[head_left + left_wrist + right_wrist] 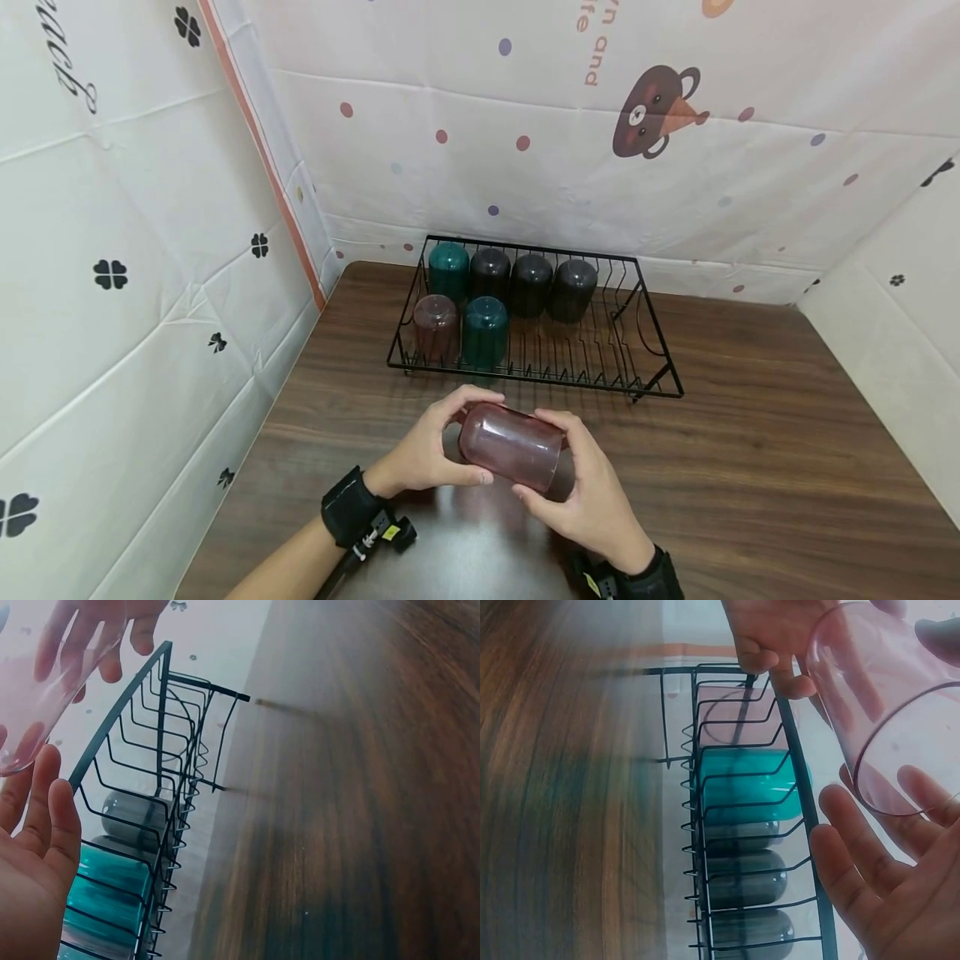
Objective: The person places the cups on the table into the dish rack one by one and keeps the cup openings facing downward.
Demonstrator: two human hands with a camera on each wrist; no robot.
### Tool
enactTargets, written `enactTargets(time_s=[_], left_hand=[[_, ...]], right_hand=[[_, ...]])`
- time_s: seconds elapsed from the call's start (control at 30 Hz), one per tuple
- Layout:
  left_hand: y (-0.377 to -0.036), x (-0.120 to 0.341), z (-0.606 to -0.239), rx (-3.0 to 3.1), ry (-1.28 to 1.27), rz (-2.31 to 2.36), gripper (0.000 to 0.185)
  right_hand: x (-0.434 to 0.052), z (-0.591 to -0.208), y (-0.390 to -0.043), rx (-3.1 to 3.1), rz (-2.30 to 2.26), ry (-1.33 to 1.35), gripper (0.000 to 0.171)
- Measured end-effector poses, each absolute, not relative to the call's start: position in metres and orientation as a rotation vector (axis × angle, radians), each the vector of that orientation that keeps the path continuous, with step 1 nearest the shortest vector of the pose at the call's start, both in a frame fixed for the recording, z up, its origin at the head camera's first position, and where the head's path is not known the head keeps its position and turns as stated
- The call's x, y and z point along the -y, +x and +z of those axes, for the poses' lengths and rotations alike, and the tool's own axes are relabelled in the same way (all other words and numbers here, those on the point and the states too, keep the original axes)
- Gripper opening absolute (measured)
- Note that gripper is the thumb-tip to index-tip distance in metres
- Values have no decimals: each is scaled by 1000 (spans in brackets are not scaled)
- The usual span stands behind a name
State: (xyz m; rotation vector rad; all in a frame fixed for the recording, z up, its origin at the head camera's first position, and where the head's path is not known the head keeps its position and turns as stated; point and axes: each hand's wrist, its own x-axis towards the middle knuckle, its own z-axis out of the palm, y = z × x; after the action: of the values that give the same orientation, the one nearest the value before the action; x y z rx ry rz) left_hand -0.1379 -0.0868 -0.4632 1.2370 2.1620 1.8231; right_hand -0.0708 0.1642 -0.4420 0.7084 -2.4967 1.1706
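Observation:
A translucent pink cup (512,446) lies on its side in the air just above the table, held between both hands. My left hand (429,452) curls round its closed end. The fingers of my right hand (587,492) wrap the open rim end. In the left wrist view the cup (37,705) fills the top left above my left palm (30,862). From the right wrist, the cup (885,712) shows its open mouth above my right palm (889,889), with the fingers of the left hand (772,637) on its far side.
A black wire dish rack (607,350) stands on the dark wooden table (750,467) behind the hands. Upside-down cups fill its left part: a teal cup (448,268), three dark cups (530,282), a pink cup (435,325) and a second teal cup (484,329). Patterned sheets wall three sides.

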Motion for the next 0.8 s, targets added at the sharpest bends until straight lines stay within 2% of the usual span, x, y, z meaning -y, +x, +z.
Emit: enactTargets(time_s=[0.8], left_hand=[[-132, 85, -454, -2206, 1324, 1891, 83]], right_hand=[[-151, -448, -71, 2624, 1073, 604, 81]])
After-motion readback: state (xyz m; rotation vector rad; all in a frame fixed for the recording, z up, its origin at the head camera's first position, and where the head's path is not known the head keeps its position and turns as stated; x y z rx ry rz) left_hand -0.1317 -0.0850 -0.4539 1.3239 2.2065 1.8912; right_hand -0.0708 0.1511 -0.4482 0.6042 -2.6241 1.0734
